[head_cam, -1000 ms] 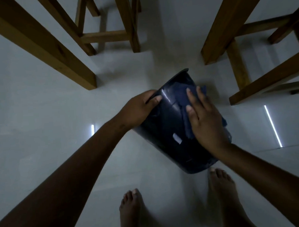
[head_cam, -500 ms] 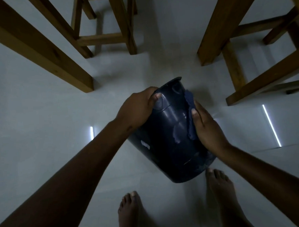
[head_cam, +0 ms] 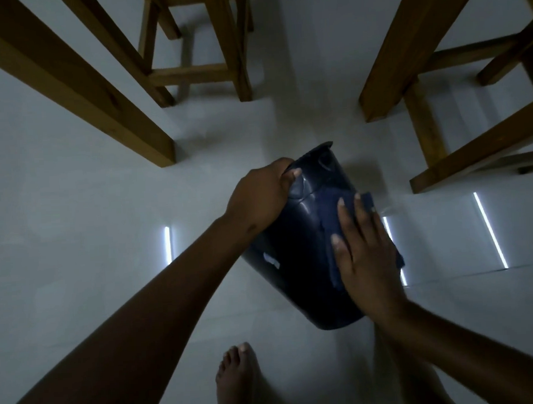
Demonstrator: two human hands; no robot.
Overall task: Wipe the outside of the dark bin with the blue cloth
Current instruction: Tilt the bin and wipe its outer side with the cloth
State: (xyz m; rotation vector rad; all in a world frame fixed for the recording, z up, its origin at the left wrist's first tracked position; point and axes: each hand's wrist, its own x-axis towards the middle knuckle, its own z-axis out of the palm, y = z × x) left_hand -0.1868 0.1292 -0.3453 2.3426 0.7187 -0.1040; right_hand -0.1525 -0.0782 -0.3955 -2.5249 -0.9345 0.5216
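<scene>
While your left hand (head_cam: 257, 199) grips the bin (head_cam: 304, 252) at its far rim, fingers curled over the edge and clamped on it, your right hand (head_cam: 365, 258) lies flat and spread on the bin's side, pressing the cloth (head_cam: 330, 226) against it. You hold the bin tilted above the floor (head_cam: 77, 240), its rim pointing away from you and its base toward your feet; whether any part of it touches the floor is hard to tell. Most of the cloth is hidden under your right palm: only a strip left of your fingers, a corner past your fingertips and an edge at the right side show, and its dark blue hardly stands apart from the bin in this dim light. The bin's right side is hidden behind your hand. Your left foot (head_cam: 236, 383) is bare just below the bin; your right foot is largely covered by your forearm. Wooden legs (head_cam: 80, 87) ring the scene, their tops cut off. Thin bright streaks (head_cam: 489, 228) lie on the floor.
</scene>
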